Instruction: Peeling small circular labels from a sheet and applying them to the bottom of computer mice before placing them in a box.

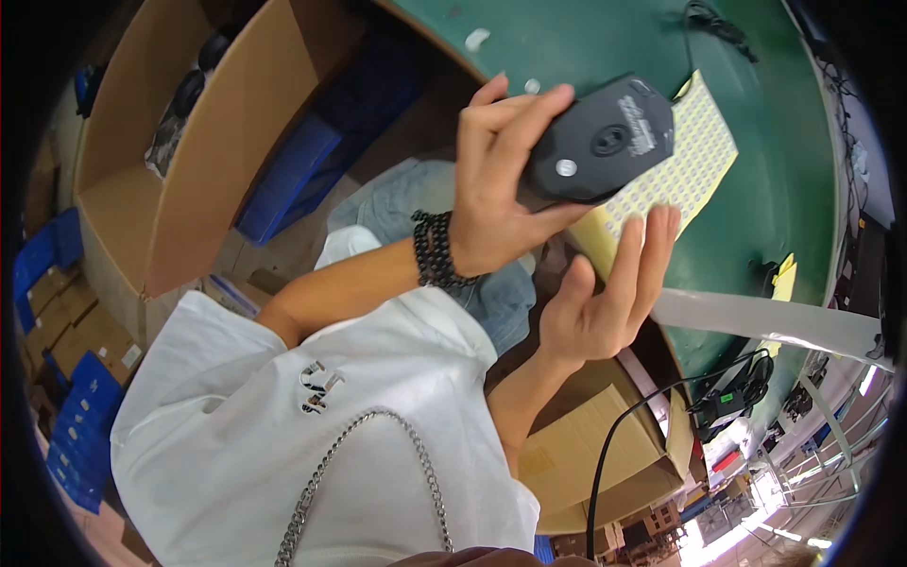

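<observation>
My left hand [496,180], with black beaded bracelets at the wrist, grips a black computer mouse [588,118] between thumb and fingers. The mouse's underside faces up, showing the oval sensor opening, pale print and one small round white sticker [566,167]. Behind it lies a yellow sheet of round stickers [697,156], partly covered by the mouse. My right hand [605,307] is open beside the sheet's near edge, its fingers stretched out; whether the fingertips touch the sheet I cannot tell.
The green table [784,180] carries a coiled black cable [718,28] at its far side and small white scraps. A large cardboard box [227,142] stands at the left, next to a blue bin [293,180]. Below the table edge sits an open carton [595,463].
</observation>
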Demonstrator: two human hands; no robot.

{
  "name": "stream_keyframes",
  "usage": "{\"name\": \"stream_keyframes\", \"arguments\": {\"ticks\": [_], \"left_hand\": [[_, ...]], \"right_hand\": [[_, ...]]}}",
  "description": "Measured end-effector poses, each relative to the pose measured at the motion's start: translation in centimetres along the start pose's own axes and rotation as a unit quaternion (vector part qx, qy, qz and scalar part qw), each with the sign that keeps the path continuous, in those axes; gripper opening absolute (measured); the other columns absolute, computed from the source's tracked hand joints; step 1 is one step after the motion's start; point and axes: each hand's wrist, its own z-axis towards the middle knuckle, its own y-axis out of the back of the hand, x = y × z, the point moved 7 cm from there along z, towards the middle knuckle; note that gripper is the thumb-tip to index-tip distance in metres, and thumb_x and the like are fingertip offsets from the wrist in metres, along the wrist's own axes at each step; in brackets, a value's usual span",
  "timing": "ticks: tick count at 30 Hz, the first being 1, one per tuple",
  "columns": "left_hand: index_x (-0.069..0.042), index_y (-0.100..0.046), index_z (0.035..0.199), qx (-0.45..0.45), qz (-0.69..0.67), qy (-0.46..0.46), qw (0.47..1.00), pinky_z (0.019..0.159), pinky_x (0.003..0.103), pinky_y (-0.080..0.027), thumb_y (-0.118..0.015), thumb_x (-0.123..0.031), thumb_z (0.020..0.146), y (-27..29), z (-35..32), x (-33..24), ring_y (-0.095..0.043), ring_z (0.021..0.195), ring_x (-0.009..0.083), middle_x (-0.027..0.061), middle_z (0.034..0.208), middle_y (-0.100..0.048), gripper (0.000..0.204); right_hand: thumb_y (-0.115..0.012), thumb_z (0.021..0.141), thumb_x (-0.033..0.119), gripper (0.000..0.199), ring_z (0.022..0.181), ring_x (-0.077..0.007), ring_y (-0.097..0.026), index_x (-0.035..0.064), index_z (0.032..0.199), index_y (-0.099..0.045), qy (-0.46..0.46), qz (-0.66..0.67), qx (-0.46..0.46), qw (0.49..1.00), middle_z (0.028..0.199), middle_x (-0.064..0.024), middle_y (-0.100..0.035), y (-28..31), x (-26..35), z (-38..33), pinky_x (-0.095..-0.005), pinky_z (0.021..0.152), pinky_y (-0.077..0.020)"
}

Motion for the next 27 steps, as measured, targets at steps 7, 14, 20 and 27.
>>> {"name": "stream_keyframes", "arguments": {"ticks": [7, 14, 20, 27], "left_hand": [[0.003, -0.043, 0.148, 0.018, -0.488, 0.221, 0.844, 0.103, 0.033, -0.047, -0.083, -0.028, 0.085, 3.9, 7.2, 2.4, -0.060, 0.116, 0.0208, 0.0129, 0.136, -0.060, 0.081], [0.008, -0.054, 0.135, 0.286, -0.398, 0.266, 0.830, 0.105, 0.036, -0.047, -0.072, -0.056, 0.085, 5.0, 4.3, -3.5, -0.062, 0.117, 0.0268, 0.0202, 0.130, -0.063, 0.083], [0.003, -0.050, 0.134, 0.451, -0.480, 0.314, 0.684, 0.045, 0.043, -0.057, -0.067, -0.034, 0.094, 4.9, -3.6, -2.8, -0.067, 0.058, 0.0435, 0.0270, 0.107, -0.067, 0.057], [0.009, -0.049, 0.131, 0.636, -0.435, 0.485, 0.414, 0.076, 0.032, -0.055, -0.052, -0.035, 0.107, 1.0, -16.2, -5.2, -0.073, 0.084, 0.0316, 0.0189, 0.106, -0.069, 0.050]], "right_hand": [[-0.061, 0.097, 0.008, 0.062, 0.146, -0.0367, -0.037, 0.0011, 0.152, -0.035, -0.089, 0.044, -0.053, 0.994, 0.157, -0.0213, -0.037, 0.3, -1.1, -0.3, -0.0494, 0.121, -0.0307], [-0.076, 0.082, 0.010, 0.082, 0.143, -0.0362, -0.041, 0.0001, 0.152, -0.038, -0.191, 0.272, 0.028, 0.943, 0.158, -0.0188, -0.039, -1.4, -0.1, 2.1, -0.0424, 0.117, -0.0338], [-0.059, 0.095, 0.003, 0.033, 0.122, -0.0279, -0.059, 0.0026, 0.128, -0.065, -0.190, 0.572, 0.021, 0.798, 0.132, -0.0146, -0.063, 1.1, 1.6, -4.4, -0.0360, 0.099, -0.0487], [-0.070, 0.093, 0.009, 0.059, 0.113, -0.0233, -0.057, -0.0006, 0.145, -0.044, -0.458, 0.567, -0.123, 0.674, 0.130, -0.0144, -0.059, 8.4, 4.9, -18.7, -0.0347, 0.101, -0.0445]]}}
